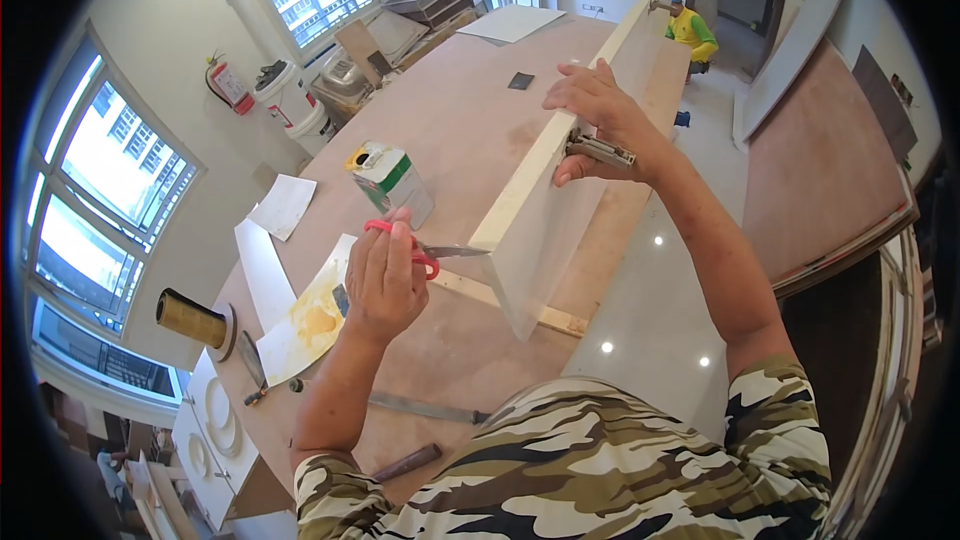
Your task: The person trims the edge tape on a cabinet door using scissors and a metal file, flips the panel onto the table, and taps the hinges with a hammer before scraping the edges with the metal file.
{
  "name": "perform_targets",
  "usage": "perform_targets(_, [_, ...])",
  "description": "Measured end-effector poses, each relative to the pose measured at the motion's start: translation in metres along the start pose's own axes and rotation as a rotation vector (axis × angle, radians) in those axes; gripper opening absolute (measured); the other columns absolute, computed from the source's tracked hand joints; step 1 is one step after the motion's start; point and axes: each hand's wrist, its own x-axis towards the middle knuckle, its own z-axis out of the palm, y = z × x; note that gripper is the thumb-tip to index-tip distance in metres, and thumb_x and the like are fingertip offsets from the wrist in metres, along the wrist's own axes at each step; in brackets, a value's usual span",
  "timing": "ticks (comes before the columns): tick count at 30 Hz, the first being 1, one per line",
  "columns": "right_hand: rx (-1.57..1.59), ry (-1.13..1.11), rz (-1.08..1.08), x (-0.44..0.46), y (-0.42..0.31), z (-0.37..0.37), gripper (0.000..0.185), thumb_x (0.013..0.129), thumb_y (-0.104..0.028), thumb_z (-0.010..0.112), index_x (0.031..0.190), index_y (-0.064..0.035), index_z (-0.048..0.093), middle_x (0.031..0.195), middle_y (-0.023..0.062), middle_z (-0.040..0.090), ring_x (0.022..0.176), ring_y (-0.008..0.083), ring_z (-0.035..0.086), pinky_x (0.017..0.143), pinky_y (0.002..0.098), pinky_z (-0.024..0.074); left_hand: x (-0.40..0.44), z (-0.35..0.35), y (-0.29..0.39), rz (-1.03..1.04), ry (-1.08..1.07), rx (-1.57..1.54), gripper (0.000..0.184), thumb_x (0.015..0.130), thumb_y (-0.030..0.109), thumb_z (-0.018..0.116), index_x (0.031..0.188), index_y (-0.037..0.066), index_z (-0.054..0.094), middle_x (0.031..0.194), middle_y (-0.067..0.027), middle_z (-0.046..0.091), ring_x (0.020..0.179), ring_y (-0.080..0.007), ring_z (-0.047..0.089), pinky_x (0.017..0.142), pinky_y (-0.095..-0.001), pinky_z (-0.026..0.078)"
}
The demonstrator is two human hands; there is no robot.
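Observation:
My left hand [383, 278] is closed around the red handles of a pair of scissors [452, 252]. The blades reach right, their tips at the near end corner of a white cabinet door [540, 258]. This door stands on its long edge, its narrow cream edge facing up. My right hand [610, 122] grips it, fingers over the upper edge and thumb on the right face. Just below that palm a metal hinge [600, 149] juts from the door; more hinges show at its far end. A rectangular can [400, 190] with a yellow-stained top stands beyond my left hand.
On the wooden worktable [460, 120] lie a glue-stained sheet [315, 318], a long file [425, 407], a dark-handled tool [408, 462] and a small dark pad [520, 82]. A person [693, 37] in yellow and green crouches beyond. Boards [830, 160] lean at right.

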Motion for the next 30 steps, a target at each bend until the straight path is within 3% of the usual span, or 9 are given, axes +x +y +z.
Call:
perform_targets(6, [0.012, 0.015, -0.001, -0.004, -0.002, -0.002, 0.084, 0.055, -0.065, 0.090, 0.117, -0.0139, 0.064, 0.121, 0.0054, 0.063, 0.140, 0.0399, 0.045, 0.120, 0.0661, 0.0146, -0.017, -0.014, -0.003, -0.241, -0.072, -0.159, 0.072, 0.078, -0.007, 0.068, 0.144, -0.008, 0.039, 0.119, -0.0250, 0.067, 0.099, -0.0354, 0.069, 0.090, -0.0422, 0.054])
perform_targets(8, [0.036, 0.035, -0.009, -0.004, -0.006, -0.005, 0.081, 0.054, -0.059, 0.093, 0.114, -0.0135, 0.065, 0.119, 0.0067, 0.064, 0.138, 0.0405, 0.047, 0.118, 0.0678, 0.0170, -0.020, -0.010, -0.002, -0.301, 0.019, -0.209, 0.073, 0.076, -0.008, 0.068, 0.143, -0.007, 0.039, 0.120, -0.0235, 0.067, 0.092, -0.0330, 0.067, 0.082, -0.0387, 0.054])
perform_targets(12, [0.002, 0.004, 0.010, -0.006, -0.005, -0.007, 0.083, 0.054, -0.062, 0.091, 0.117, -0.0144, 0.064, 0.121, 0.0051, 0.063, 0.139, 0.0392, 0.046, 0.119, 0.0671, 0.0159, -0.025, -0.005, 0.000, -0.379, 0.113, -0.257, 0.075, 0.075, -0.008, 0.068, 0.143, -0.008, 0.038, 0.120, -0.0229, 0.067, 0.088, -0.0307, 0.065, 0.077, -0.0348, 0.053])
perform_targets(15, [-0.025, -0.024, 0.016, -0.007, -0.001, -0.007, 0.089, 0.055, -0.068, 0.088, 0.122, -0.0152, 0.062, 0.124, 0.0044, 0.062, 0.142, 0.0371, 0.044, 0.121, 0.0650, 0.0137, -0.030, -0.008, 0.007, -0.483, 0.071, -0.424, 0.075, 0.081, -0.005, 0.069, 0.148, -0.007, 0.034, 0.132, -0.0259, 0.058, 0.123, -0.0323, 0.059, 0.106, -0.0412, 0.045])
perform_targets(24, [-0.064, -0.034, 0.012, -0.010, 0.001, -0.009, 0.092, 0.054, -0.070, 0.086, 0.123, -0.0153, 0.062, 0.126, 0.0050, 0.063, 0.141, 0.0374, 0.044, 0.121, 0.0652, 0.0156, -0.011, -0.019, 0.015, -0.419, 0.023, -0.266, 0.085, 0.069, -0.003, 0.063, 0.148, -0.006, 0.033, 0.144, -0.0287, 0.046, 0.140, -0.0445, 0.042, 0.117, -0.0499, 0.032])
perform_targets(27, [-0.062, -0.024, -0.002, -0.010, 0.000, -0.009, 0.090, 0.054, -0.068, 0.087, 0.121, -0.0146, 0.062, 0.124, 0.0051, 0.063, 0.140, 0.0382, 0.045, 0.120, 0.0658, 0.0173, -0.018, -0.014, 0.015, -0.459, -0.031, -0.237, 0.085, 0.066, -0.004, 0.062, 0.147, -0.005, 0.034, 0.143, -0.0295, 0.048, 0.139, -0.0478, 0.043, 0.116, -0.0535, 0.033])
perform_targets(30, [-0.053, 0.000, -0.011, -0.009, -0.003, -0.010, 0.085, 0.054, -0.063, 0.090, 0.117, -0.0132, 0.063, 0.120, 0.0051, 0.063, 0.138, 0.0392, 0.047, 0.118, 0.0670, 0.0198, -0.012, -0.019, 0.017, -0.280, -0.032, -0.165, 0.084, 0.064, -0.006, 0.061, 0.144, -0.004, 0.038, 0.143, -0.0297, 0.049, 0.137, -0.0492, 0.045, 0.114, -0.0571, 0.036])
